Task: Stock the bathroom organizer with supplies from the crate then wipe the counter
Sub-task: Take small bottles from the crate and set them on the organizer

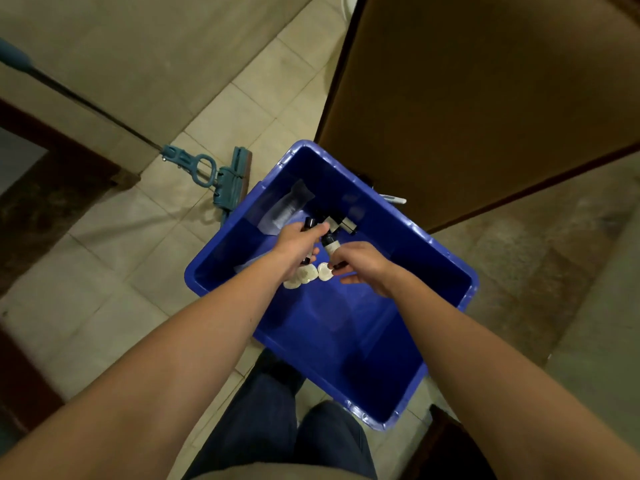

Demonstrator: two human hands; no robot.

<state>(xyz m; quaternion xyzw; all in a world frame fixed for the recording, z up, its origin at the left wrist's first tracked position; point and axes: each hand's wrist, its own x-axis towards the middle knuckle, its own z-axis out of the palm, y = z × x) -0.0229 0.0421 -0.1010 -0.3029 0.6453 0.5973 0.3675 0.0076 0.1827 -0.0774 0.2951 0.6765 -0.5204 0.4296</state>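
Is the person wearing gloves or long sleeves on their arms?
No gloves and no sleeves in view: the left hand and right hand are bare, and so are both forearms. No watch, ring or bracelet shows. Below the arms you can see dark blue jeans.

You are in a home or hotel room: beige tiles [114, 271] under the crate [346, 348], a mop [232, 181] left of it, a brown door [485, 98] behind it, small toiletry bottles [346, 223] inside it.

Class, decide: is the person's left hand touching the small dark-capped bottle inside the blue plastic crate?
Touching. The head view shows the left hand curled round the small dark-capped bottle, its cap poking out beside the fingers.
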